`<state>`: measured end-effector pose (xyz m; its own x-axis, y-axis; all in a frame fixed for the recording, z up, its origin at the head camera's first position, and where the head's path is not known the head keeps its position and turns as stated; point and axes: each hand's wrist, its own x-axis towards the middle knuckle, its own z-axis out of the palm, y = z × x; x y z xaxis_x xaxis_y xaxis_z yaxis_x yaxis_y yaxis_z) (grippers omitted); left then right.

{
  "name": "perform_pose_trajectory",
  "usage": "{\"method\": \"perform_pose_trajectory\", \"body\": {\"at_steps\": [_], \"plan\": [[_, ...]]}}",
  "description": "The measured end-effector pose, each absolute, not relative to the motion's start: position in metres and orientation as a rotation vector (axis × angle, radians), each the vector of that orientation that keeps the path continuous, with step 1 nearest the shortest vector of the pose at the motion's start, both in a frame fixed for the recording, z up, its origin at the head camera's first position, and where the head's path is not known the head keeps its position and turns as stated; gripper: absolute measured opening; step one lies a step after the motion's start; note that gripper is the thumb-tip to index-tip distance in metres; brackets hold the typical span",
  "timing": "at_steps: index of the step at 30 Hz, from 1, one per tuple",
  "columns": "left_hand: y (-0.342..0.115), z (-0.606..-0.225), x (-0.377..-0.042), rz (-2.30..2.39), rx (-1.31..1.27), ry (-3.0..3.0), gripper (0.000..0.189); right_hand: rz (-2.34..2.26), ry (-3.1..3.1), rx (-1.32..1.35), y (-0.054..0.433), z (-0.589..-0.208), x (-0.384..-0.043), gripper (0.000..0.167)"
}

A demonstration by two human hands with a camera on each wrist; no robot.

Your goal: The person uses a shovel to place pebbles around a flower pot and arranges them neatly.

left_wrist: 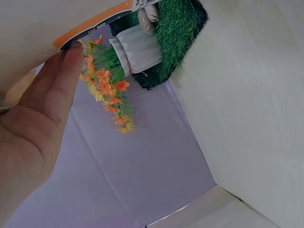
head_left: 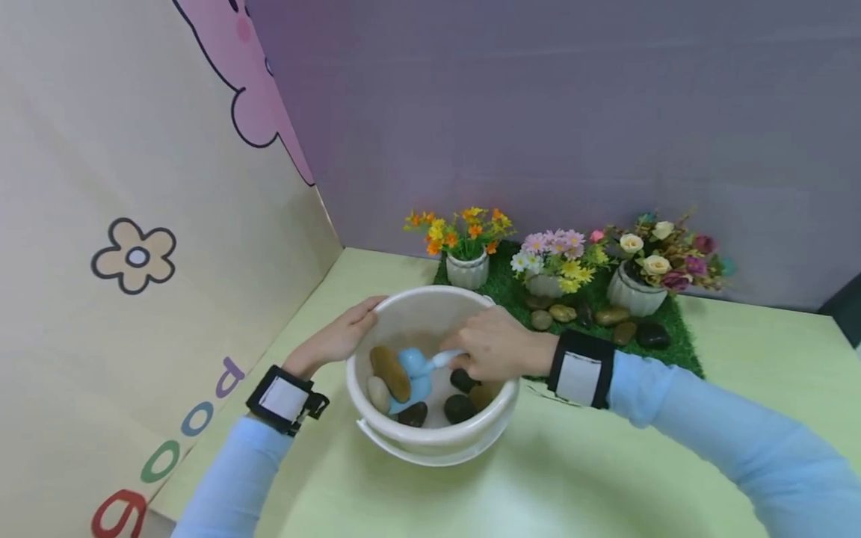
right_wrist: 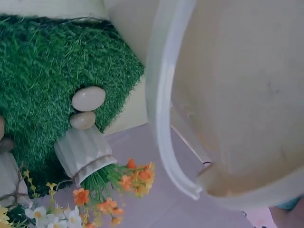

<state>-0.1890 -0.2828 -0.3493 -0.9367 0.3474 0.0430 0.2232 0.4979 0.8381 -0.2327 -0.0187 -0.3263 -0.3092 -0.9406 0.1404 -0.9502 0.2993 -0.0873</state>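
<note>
Right hand (head_left: 494,345) grips the pale end of a blue toy (head_left: 412,362), low in a white bucket (head_left: 418,317) among stones (head_left: 389,373); fingertips partly hidden, toy's full shape hard to make out. Left hand (head_left: 341,335) lays straight fingers against the bucket's outer side, touching near an orange label (left_wrist: 95,23); its small print is tilted, cut off, unreadable. Coloured lettering (head_left: 160,461) on the wall (head_left: 222,261) reads "good". Beyond: three flower pots (head_left: 467,272) on a grass mat (head_left: 679,351). Pink figure (head_left: 258,112) cut off at top.
</note>
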Motion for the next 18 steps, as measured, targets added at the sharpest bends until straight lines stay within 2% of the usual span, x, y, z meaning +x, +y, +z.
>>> {"method": "perform_pose_trajectory", "body": {"at_steps": [6,18], "plan": [[-0.282,-0.346,-0.189,1.377,0.485,2.664,0.042,0.318,-2.588,1.672,-0.011,-0.317,-0.231,0.007],[-0.279,-0.345,-0.188,1.405,0.465,2.657,0.041,0.358,-2.645,1.573,0.000,-0.315,-0.228,0.022]]}}
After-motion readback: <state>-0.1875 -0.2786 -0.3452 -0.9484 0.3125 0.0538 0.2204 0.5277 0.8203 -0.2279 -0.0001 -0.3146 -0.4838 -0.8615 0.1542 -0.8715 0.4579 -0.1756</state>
